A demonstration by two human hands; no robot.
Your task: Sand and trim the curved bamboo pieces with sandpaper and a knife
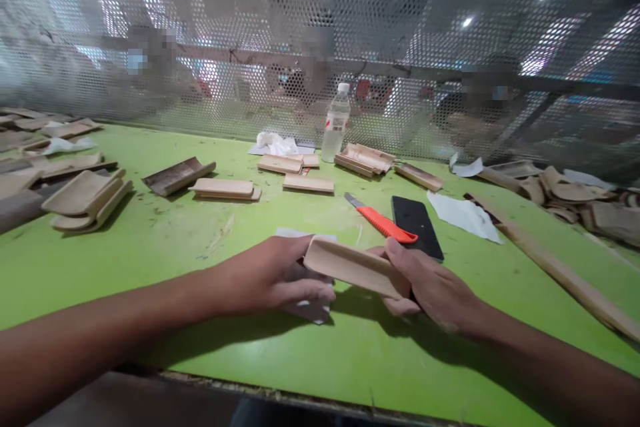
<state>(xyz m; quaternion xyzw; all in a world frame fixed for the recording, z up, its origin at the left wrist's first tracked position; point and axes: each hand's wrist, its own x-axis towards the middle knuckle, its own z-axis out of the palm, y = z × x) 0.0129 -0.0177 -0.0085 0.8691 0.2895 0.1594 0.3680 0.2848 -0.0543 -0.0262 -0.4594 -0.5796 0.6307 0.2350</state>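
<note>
A curved, trough-shaped wooden piece (357,267) is held above the green table (200,347), its hollow side facing me. My right hand (430,283) grips its right end, thumb on top. At its left end is my left hand (285,277), with thumb and fingers apart around a greyish sheet (313,310); whether it grips that sheet or touches the wood is unclear. Just beyond my right hand lie a red-handled cutter (385,221) with its blade out and a black phone (417,223). Part of the sheet is hidden behind my left hand.
Stacked curved pieces (87,200) lie at the left, more (575,197) at the right. Behind stand a water bottle (337,125) and a perforated screen (225,27), with people beyond it. A long strip (565,263) and white paper (465,215) lie right. The table's front edge (240,387) is near.
</note>
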